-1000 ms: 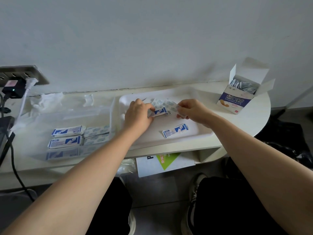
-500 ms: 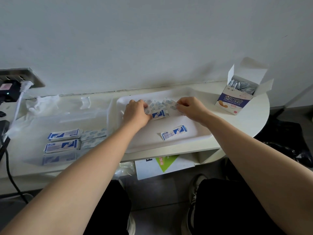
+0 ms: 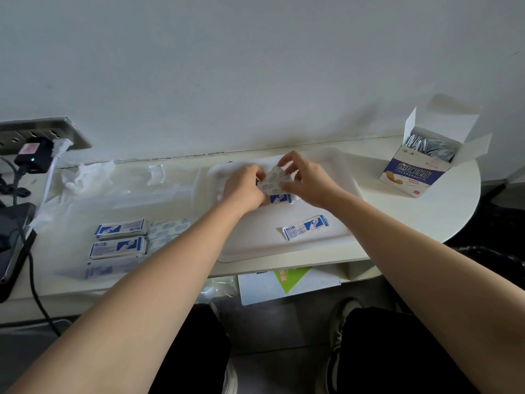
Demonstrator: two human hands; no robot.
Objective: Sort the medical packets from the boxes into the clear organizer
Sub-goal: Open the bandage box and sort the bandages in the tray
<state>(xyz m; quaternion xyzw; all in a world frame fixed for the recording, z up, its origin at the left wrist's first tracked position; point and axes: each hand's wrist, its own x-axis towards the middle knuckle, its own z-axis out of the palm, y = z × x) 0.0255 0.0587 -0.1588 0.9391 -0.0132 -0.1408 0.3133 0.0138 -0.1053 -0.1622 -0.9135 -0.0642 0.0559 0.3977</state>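
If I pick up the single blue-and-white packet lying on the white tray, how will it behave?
The packet looks thin and flat, so it is probably light and bendable. It lies flush on the smooth tray, so it may slide rather than lift; pinch an edge.

glossy packets [image 3: 306, 231] (matt white tray [image 3: 284, 251])

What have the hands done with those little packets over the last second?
The left hand and right hand drew together, gathered the pale packets that lay spread on the white tray, and now pinch them in a raised bunch. The loose blue packet at the tray's front, the open box and the stacks in the clear organizer stayed put.
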